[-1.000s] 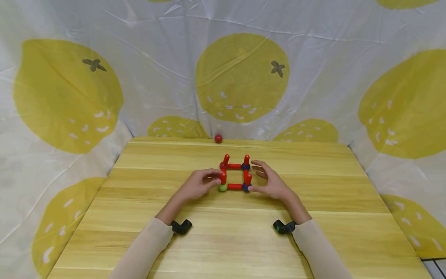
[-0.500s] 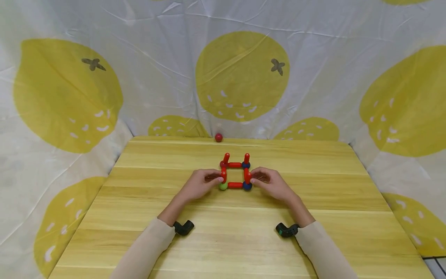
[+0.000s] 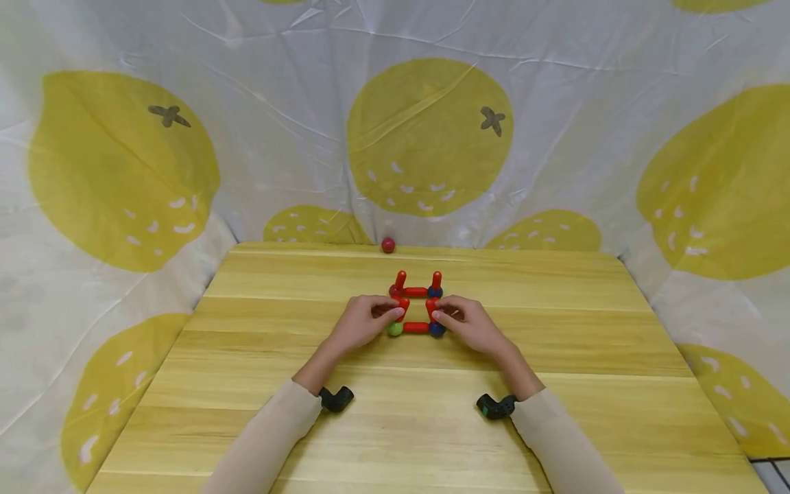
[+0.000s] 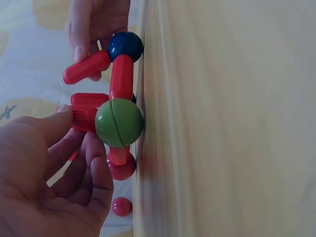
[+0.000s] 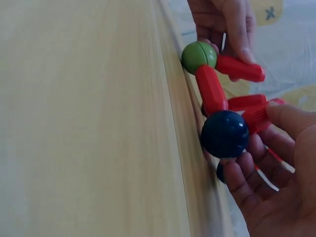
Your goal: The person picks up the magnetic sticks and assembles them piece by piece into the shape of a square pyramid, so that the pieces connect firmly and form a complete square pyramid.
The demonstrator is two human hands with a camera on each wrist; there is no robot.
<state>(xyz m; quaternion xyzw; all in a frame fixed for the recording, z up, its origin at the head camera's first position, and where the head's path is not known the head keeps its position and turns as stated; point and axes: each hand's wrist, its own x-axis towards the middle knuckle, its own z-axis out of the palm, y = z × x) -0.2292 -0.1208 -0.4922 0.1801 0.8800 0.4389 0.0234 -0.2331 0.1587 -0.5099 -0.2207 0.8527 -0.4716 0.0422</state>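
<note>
A square frame of red rods and balls lies on the table in the head view. Its near corners are a green ball [image 4: 118, 122] and a dark blue ball [image 5: 224, 134], joined by a red rod [image 3: 416, 328]. My left hand [image 3: 361, 324] pinches the upright rod [image 4: 85, 118] on the green ball between thumb and fingers. With thumb and fingers my right hand [image 3: 474, 325] pinches the rod [image 5: 256, 119] on the near blue ball. Both pinched rods lean inward. At the far corners, a red ball [image 3: 396, 291] and another blue ball [image 3: 435, 292] carry upright rods.
A loose red ball [image 3: 388, 245] sits at the back edge of the wooden table [image 3: 407, 425]. Behind it hangs a white cloth [image 3: 296, 137] printed with yellow lemons. Black wrist devices [image 3: 337, 399] sit on both wrists.
My right hand has gone from spread fingers beside the near blue ball to pinching its upright rod. The two near rods have tilted toward each other as both hands moved inward.
</note>
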